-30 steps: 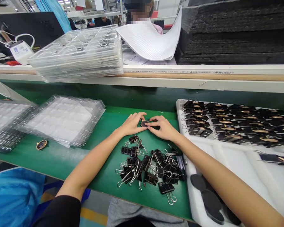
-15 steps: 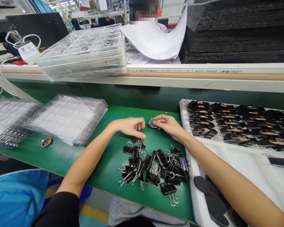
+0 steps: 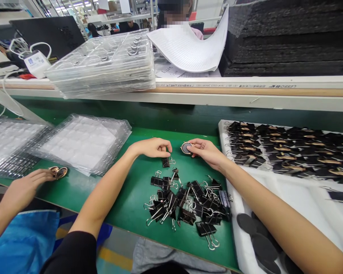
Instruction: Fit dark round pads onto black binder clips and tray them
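Note:
My right hand (image 3: 206, 152) pinches a round gold-rimmed case (image 3: 186, 148), much like a watch case, with a dark grey disc facing up. To its left, my left hand (image 3: 156, 147) has its fingers curled and thumb closed at a black binder clip (image 3: 166, 162), whose wire handle reaches up to the fingertips. The two hands are a short gap apart over the green table. Below them lies a loose heap of black binder clips (image 3: 188, 201) with silver wire handles, some folded, some spread.
A co-worker's hand (image 3: 31, 186) reaches in from the left, at two gold-rimmed cases (image 3: 61, 172). Clear plastic trays (image 3: 82, 142) are stacked behind. On the right, a white foam tray (image 3: 274, 177) holds rows of clipped pieces (image 3: 277, 146) and dark discs (image 3: 263, 245). A shelf edge (image 3: 202, 97) crosses above.
My left hand has closed on a binder clip and drawn it slightly away from the heap. A co-worker's hand has come in at left with another gold-rimmed case. My right hand keeps its hold.

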{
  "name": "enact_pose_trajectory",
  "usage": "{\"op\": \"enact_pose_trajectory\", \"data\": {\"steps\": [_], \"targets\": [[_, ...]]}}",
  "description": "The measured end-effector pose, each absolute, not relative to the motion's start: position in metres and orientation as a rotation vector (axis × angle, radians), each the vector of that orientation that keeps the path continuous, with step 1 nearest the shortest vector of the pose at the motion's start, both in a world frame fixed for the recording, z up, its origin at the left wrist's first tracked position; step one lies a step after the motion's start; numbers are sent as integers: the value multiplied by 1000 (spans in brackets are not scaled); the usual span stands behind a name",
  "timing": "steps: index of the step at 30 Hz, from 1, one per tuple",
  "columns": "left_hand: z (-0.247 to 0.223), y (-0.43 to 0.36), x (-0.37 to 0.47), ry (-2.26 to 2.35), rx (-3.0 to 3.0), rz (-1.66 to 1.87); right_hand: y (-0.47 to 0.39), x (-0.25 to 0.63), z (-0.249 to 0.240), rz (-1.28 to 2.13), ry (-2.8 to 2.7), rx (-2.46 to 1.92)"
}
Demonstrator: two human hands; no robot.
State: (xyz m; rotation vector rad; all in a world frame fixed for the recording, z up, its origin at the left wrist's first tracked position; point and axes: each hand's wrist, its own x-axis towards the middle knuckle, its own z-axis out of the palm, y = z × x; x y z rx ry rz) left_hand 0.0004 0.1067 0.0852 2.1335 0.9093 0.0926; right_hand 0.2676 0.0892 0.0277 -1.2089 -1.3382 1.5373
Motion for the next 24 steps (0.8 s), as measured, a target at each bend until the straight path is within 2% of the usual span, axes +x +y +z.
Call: {"op": "enact_pose_trajectory", "data": {"steps": [5,8,11,13,16,19,24], "targets": [[82,103,6,837,2128,106,88,267,31,1625,-1250,-1149],[72,104,12,1015,2080,453,86,268,34,1733,-1158,-1087],[58,107,23,1189,1763,891,84,268,38,1740,-1173,-1040],[50,106,32,1158,1532,1004,83,268,40,1718,-1240,-1029],[44,102,41,998,1391,942,81,266,41,1716,-1343,-1003],[41,95,44,921,1494,812,81,265,39,1663,-1388,-971],[37,91,40,1146,1797,810,83,266,33,1550,-1450,-1007]]}}
